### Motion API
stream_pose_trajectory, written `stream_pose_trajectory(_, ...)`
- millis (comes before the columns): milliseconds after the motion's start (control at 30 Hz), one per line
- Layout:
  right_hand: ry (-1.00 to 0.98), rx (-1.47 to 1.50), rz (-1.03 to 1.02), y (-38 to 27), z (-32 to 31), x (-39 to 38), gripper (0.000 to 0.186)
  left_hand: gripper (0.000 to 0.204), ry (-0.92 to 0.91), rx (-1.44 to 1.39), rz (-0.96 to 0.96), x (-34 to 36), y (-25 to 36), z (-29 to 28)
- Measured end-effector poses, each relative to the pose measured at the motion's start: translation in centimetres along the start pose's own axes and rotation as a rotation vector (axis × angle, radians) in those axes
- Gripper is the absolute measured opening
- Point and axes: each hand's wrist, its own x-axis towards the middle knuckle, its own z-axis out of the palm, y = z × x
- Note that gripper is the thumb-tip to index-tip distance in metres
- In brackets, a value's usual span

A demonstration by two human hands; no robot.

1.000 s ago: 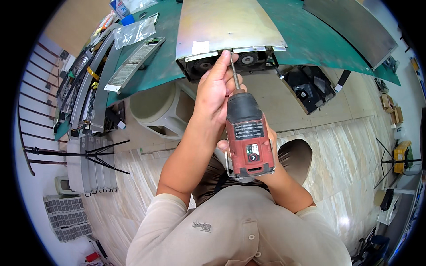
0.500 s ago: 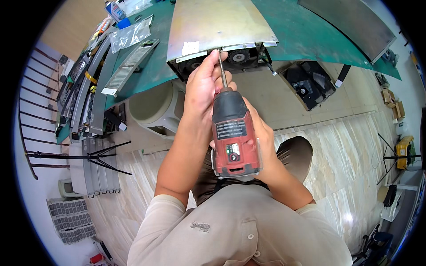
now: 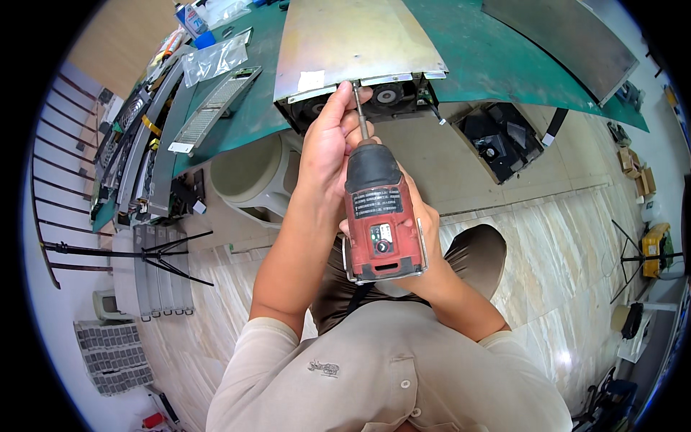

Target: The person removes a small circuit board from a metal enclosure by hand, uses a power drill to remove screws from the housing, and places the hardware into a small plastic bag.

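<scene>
My right hand grips a red-and-black cordless driver from beneath, its fingers partly hidden by the tool. A long bit runs forward from it to the front lip of a metal housing. My left hand is closed around the bit, thumb and fingertips at that lip, where any screw is too small to make out. Two black fans show in the housing's open front, the left one partly hidden by my fingers. A white patch is on the top plate.
The housing lies on a green-covered bench. A perforated panel and stacked metal parts are at left, a metal plate at right. Under the bench are a plastic stool and a black-filled tray; tripod legs stand left.
The bench and housing sit a little further left in view than a second ago, with my hands and the driver shifted alike. The grip on driver and bit looks the same.
</scene>
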Motion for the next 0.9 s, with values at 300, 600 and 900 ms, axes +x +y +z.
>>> stream_pose_trajectory(300, -0.100, -0.159, -0.016, 0.1, -0.8, -0.4, 0.092, 0.029, 0.065, 0.115, 0.052, -0.2, 0.1, 0.4)
stream_pose_trajectory(600, -0.167, -0.111, -0.068, 1.6, -3.5, -3.1, 0.086, 0.024, -0.143, 0.054, 0.060, -2.1, -0.7, -0.1)
stream_pose_trajectory(900, -0.071, -0.311, 0.041, 1.2, -6.3, -4.0, 0.077, 0.024, -0.170, -0.076, -0.023, -2.2, -4.6, -2.6)
